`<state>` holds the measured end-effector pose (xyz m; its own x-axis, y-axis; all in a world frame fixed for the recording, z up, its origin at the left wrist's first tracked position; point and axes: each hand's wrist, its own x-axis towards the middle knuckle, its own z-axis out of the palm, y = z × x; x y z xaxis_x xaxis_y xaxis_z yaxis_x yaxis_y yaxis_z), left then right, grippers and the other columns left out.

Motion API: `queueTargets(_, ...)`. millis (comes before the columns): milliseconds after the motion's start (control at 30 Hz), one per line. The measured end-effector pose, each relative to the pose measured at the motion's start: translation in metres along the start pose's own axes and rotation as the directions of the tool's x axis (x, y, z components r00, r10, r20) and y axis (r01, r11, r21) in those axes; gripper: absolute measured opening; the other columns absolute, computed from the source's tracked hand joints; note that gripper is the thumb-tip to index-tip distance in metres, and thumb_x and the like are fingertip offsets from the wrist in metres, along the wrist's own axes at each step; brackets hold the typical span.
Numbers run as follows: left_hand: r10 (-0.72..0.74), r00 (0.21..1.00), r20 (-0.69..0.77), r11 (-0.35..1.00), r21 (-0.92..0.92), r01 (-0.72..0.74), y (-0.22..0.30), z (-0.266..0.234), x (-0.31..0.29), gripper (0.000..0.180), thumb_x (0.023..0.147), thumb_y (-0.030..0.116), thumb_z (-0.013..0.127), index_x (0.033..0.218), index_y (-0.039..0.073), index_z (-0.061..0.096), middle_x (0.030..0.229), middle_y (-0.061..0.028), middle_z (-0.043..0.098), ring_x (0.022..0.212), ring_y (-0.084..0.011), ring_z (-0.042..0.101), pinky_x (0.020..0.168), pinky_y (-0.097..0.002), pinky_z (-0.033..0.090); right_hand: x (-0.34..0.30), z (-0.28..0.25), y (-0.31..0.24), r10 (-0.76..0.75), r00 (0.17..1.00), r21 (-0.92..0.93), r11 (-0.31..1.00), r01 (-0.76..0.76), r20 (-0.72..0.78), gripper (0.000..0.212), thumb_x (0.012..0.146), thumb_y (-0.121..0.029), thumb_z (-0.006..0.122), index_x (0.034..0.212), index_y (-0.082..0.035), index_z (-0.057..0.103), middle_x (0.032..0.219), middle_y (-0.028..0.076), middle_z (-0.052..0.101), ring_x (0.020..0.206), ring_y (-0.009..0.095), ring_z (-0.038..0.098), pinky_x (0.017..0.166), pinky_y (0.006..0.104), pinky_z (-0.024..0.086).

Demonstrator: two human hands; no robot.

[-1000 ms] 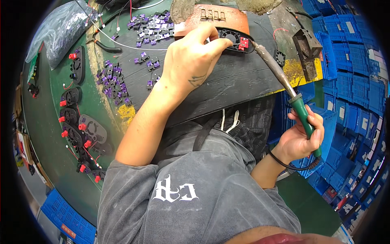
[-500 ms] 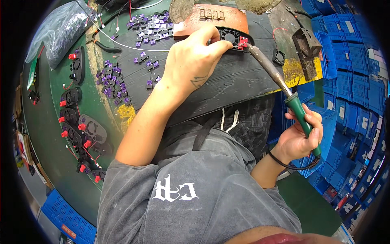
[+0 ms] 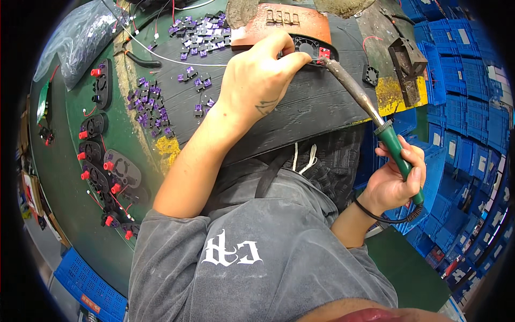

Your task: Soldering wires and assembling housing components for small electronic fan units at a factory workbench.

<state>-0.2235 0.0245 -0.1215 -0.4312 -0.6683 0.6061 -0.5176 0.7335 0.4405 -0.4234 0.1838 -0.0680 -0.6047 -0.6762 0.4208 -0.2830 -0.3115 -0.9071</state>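
Observation:
My left hand [image 3: 257,78] is closed at the left end of a black oval fan housing [image 3: 328,45], its thumb and forefinger bent against it; the fingertips are partly hidden. Inside the housing sit a small black fan [image 3: 306,48] and a red part [image 3: 324,53]. In my closed right hand [image 3: 399,180] is a soldering iron [image 3: 395,146] by its green handle, slanting up to the left. Its tip meets or nearly meets the lower edge of the red part. Behind the housing stands an orange-brown block [image 3: 300,27] with small metal loops on top.
Purple-and-black small parts [image 3: 147,107] lie scattered to the left. Farther left are several finished-looking fan housings [image 3: 102,84] with red parts, pliers [image 3: 140,60] and a plastic bag [image 3: 80,40]. A loose fan [image 3: 370,75] and a metal holder [image 3: 406,70] are right; blue crates [image 3: 461,64] stack beyond.
The view has shifted very slightly. Both hands, the soldering iron and the fan housing keep nearly the same positions relative to one another.

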Motion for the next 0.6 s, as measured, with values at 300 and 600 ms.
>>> queueTargets(300, -0.001, 1.000, 0.004, 1.000, 0.011, 0.001, 0.0002, 0.0025, -0.0014, 0.018, 0.075, 0.005, 0.065, 0.090, 0.015, 0.069, 0.081, -0.0011, 0.055, 0.070, -0.0180, 0.061, 0.054, -0.0296, 0.050, 0.0014, -0.0014, -0.0011, -0.001, 0.999, -0.007, 1.000, 0.001, -0.043, 0.041, 0.089, -0.029, 0.042, 0.083, 0.007, 0.060, 0.089, 0.019, 0.057, 0.061, 0.032, 0.064, 0.051, 0.0357, 0.058)
queueTargets(600, -0.012, 1.000, 0.007, 1.000, 0.003, 0.012, 0.0012, 0.0032, -0.0011, 0.019, 0.075, 0.005, 0.064, 0.091, 0.014, 0.069, 0.082, -0.0021, 0.054, 0.071, -0.0191, 0.061, 0.054, -0.0306, 0.051, 0.0014, -0.0009, 0.0003, -0.006, 0.999, -0.015, 1.000, 0.006, -0.034, 0.041, 0.089, -0.028, 0.043, 0.084, 0.008, 0.061, 0.091, 0.020, 0.058, 0.062, 0.032, 0.065, 0.051, 0.0353, 0.058)
